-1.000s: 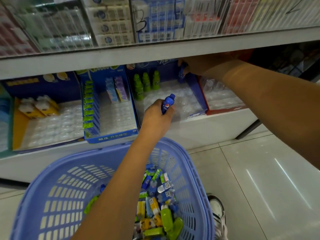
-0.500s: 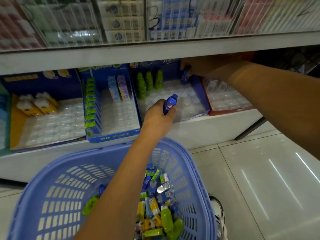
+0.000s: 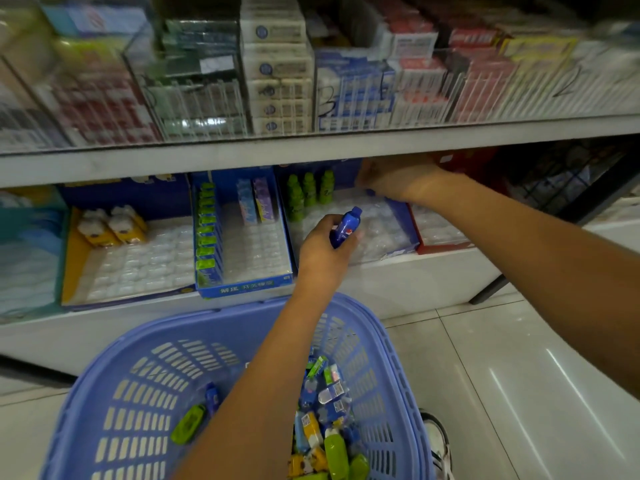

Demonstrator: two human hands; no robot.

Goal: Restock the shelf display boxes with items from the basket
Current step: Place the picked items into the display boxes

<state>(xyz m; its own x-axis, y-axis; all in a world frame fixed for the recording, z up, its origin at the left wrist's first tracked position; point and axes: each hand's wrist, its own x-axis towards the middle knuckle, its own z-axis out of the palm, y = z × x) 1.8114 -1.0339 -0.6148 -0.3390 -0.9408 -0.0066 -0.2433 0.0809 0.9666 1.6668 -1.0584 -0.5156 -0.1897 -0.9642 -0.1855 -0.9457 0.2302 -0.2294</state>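
Display box (image 3: 403, 225), blue card, on the lower shelf (image 3: 415, 278): it holds a clear blister tray, mostly unfilled, with three green bottles (image 3: 308, 194) upright at its back-left corner.

Blue bottle (image 3: 344, 227), small, red-and-white label: gripped in the left hand (image 3: 323, 247), whose fingers curl round its lower half. The cap points up and leans right, and the bottle sits in front of the tray's near part.

Right hand (image 3: 398, 178): at the back of the same box, tucked under the upper shelf's lip. Its fingers are blurred and turned away, so whether they grip anything cannot be told. A scrap of blue shows just below them.

Basket (image 3: 104, 393), lilac slotted plastic, below the shelf front: the near rim is cut off by the frame. The left forearm crosses it and hides part of the mixed small packs (image 3: 313, 431) heaped at its right side.

Upper-shelf stock: blurred, labels unreadable.
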